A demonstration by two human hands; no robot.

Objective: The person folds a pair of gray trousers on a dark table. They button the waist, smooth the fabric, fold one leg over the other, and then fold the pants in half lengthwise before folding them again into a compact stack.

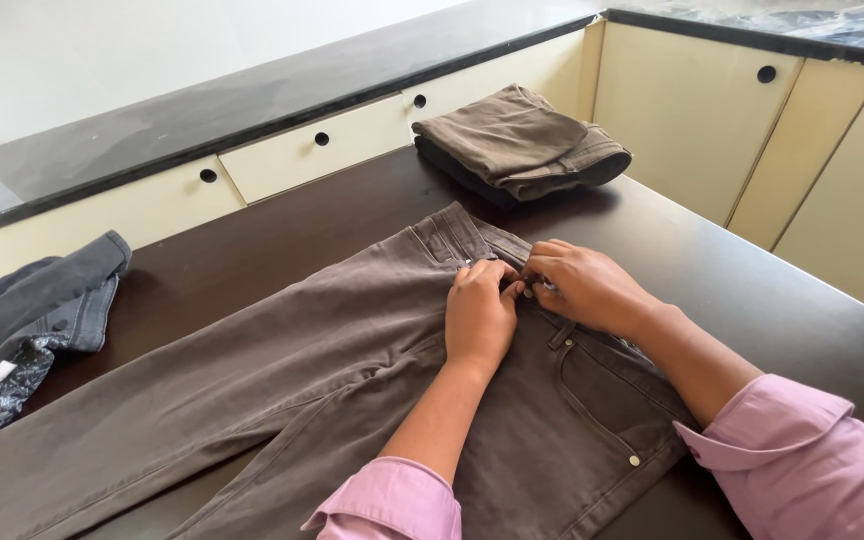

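Head view: no bin, box or basket is in use here; the only storage in sight is a row of cream drawers [312, 150] with round dark finger holes, all closed, beneath a black stone counter [202, 100]. A pair of brown trousers [282, 380] lies flat and spread on the dark, smooth table [752, 300], waistband toward the drawers, legs running off to the lower left; the cloth is a matte, slightly creased twill with stitched pockets and small metal rivets. The left hand [479, 315] and right hand [582, 287] meet at the fly just below the waistband, fingertips pinching the cloth there. Pink cuffed sleeves cover both forearms. A folded brown garment [522, 140] sits near the far table edge, and dark grey jeans [42, 310] lie crumpled at the left.
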